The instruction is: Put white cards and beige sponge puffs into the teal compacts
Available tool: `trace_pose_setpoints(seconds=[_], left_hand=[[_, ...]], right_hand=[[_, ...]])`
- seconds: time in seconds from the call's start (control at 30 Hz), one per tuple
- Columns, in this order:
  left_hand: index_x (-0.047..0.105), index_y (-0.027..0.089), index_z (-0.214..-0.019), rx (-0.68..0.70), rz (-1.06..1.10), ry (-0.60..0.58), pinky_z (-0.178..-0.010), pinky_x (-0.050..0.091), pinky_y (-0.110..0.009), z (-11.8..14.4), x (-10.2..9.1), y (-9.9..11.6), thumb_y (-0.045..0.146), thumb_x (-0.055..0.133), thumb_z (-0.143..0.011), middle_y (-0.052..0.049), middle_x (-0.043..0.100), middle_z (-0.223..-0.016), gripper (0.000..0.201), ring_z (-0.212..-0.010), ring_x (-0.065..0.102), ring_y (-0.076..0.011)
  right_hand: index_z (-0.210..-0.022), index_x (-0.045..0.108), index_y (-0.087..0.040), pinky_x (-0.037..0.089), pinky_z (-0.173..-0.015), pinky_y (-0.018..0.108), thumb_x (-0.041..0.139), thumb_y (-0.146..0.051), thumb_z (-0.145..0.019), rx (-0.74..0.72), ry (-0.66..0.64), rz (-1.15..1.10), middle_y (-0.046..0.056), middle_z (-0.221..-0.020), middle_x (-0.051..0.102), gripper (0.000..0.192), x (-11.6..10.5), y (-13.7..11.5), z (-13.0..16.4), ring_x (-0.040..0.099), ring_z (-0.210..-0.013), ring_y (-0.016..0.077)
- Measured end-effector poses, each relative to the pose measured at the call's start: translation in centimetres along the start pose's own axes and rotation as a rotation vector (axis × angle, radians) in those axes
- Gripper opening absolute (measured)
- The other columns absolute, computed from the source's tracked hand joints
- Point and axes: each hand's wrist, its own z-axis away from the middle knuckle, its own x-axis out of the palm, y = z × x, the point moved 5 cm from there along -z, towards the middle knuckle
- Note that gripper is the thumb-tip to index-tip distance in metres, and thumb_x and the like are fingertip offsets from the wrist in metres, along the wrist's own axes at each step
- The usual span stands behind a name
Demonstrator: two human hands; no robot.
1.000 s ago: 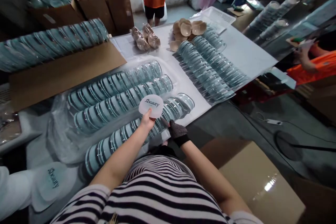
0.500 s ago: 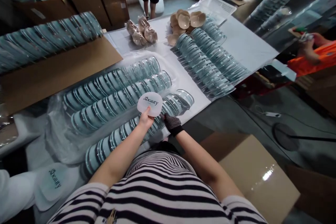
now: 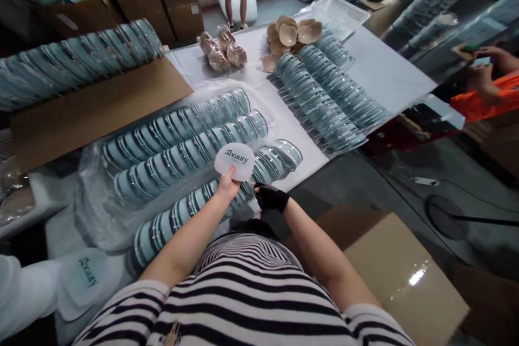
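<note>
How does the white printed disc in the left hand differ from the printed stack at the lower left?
The white oval disc with dark lettering is single and held up by the bare left hand; the stack of white printed discs lies flat on the table, untouched. The held one's lettering reads level, the stack's runs sideways. Both share the print.

Rows of cases point(image 3: 182, 146) on table point(image 3: 381, 73), puffs point(image 3: 294, 32) behind, carton point(image 3: 401, 275) right

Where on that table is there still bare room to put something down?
Bare white cloth lies right of the far rows of clear cases. A brown cardboard sheet at the left is bare too. The near side is crowded: three rows of cases fill the plastic, where the left hand holds a white Sbeauty card.
</note>
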Motion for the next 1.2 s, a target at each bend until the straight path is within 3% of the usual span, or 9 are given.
trace_pose_setpoints(seconds=[0.07, 0.23, 0.43, 0.53, 0.63, 0.73, 0.93, 1.03, 1.2], left_hand=[[0.059, 0.021, -0.134, 0.011, 0.001, -0.004, -0.098, 0.055, -0.039, 0.1, 0.1, -0.2, 0.006, 0.060, -0.089, -0.009, 0.070, -0.125, 0.047, -0.107, 0.070, -0.0219], [0.066, 0.015, -0.123, 0.074, -0.091, -0.125, -0.100, 0.054, -0.037, 1.3, -0.1, -0.4, 0.007, 0.069, -0.080, -0.010, 0.075, -0.111, 0.043, -0.104, 0.071, -0.0232], [0.071, 0.013, -0.101, 0.101, -0.217, -0.067, -0.087, 0.057, -0.035, 3.0, -1.9, -0.2, 0.004, 0.069, -0.077, -0.007, 0.077, -0.088, 0.026, -0.083, 0.072, -0.0201], [0.071, 0.013, -0.101, 0.068, -0.237, -0.074, -0.086, 0.058, -0.037, 3.1, -2.0, 0.2, 0.005, 0.073, -0.076, -0.008, 0.076, -0.088, 0.026, -0.082, 0.072, -0.0216], [0.070, 0.016, -0.109, 0.120, -0.185, -0.095, -0.091, 0.056, -0.034, 2.6, -1.9, 1.7, 0.006, 0.073, -0.078, -0.006, 0.076, -0.098, 0.033, -0.093, 0.071, -0.0209], [0.067, 0.019, -0.117, 0.161, -0.087, -0.026, -0.094, 0.056, -0.037, 1.6, -2.6, 3.6, 0.006, 0.071, -0.080, -0.006, 0.076, -0.104, 0.040, -0.098, 0.071, -0.0213], [0.060, 0.022, -0.132, 0.089, 0.001, 0.057, -0.096, 0.057, -0.042, 0.3, -4.3, 4.2, 0.007, 0.063, -0.087, -0.008, 0.072, -0.121, 0.048, -0.106, 0.070, -0.0231], [0.058, 0.023, -0.135, 0.094, -0.013, 0.035, -0.097, 0.057, -0.043, 0.4, -4.2, 4.1, 0.007, 0.063, -0.088, -0.009, 0.071, -0.124, 0.050, -0.112, 0.068, -0.0248], [0.058, 0.021, -0.134, 0.088, -0.019, 0.054, -0.100, 0.055, -0.045, 0.6, -4.1, 3.9, 0.005, 0.062, -0.088, -0.011, 0.069, -0.128, 0.049, -0.118, 0.065, -0.0262]], right_hand=[[-0.102, 0.063, -0.019, 0.053, -0.064, 0.032, 0.060, -0.028, -0.085, -0.019, 0.051, 0.039, -0.001, -0.063, 0.058, 0.019, -0.8, -1.1, 0.1, 0.058, -0.059, 0.0161], [-0.131, 0.055, -0.015, 0.045, -0.106, 0.043, 0.051, -0.034, -0.092, -0.460, 0.593, 0.354, 0.015, -0.125, 0.064, 0.044, -4.2, -7.0, 1.5, 0.057, -0.122, 0.0269], [-0.121, 0.065, -0.014, 0.041, -0.111, 0.047, 0.055, -0.027, -0.086, -0.808, 0.589, 0.607, 0.016, -0.139, 0.057, 0.040, 0.2, -8.4, 3.6, 0.050, -0.132, 0.0296], [-0.110, 0.068, -0.015, 0.054, -0.091, 0.041, 0.050, -0.028, -0.088, -0.613, 0.603, 0.493, 0.014, -0.109, 0.072, 0.032, 0.9, -7.2, 3.5, 0.066, -0.103, 0.0268], [-0.116, 0.066, -0.013, 0.055, -0.078, 0.035, 0.045, -0.035, -0.092, -0.420, 0.762, 0.412, 0.013, -0.100, 0.074, 0.038, -1.6, -5.5, 5.3, 0.069, -0.092, 0.0255], [-0.115, 0.067, -0.015, 0.051, -0.072, 0.031, 0.049, -0.044, -0.091, -0.339, 0.711, 0.682, 0.013, -0.098, 0.075, 0.041, -3.1, -3.1, 8.4, 0.070, -0.090, 0.0266], [-0.120, 0.064, -0.020, 0.045, -0.071, 0.029, 0.042, -0.039, -0.098, -0.160, 0.306, 1.140, 0.012, -0.101, 0.075, 0.036, 2.6, 0.3, 7.9, 0.071, -0.091, 0.0243], [-0.131, 0.054, -0.019, 0.047, -0.071, 0.032, 0.036, -0.042, -0.102, -0.073, 0.275, 1.158, 0.013, -0.101, 0.074, 0.041, 4.9, -0.4, 5.1, 0.072, -0.090, 0.0258], [-0.126, 0.054, -0.018, 0.047, -0.071, 0.032, 0.031, -0.039, -0.104, -0.045, 0.300, 1.157, 0.013, -0.096, 0.074, 0.038, 5.0, -0.6, 4.2, 0.072, -0.086, 0.0253]])
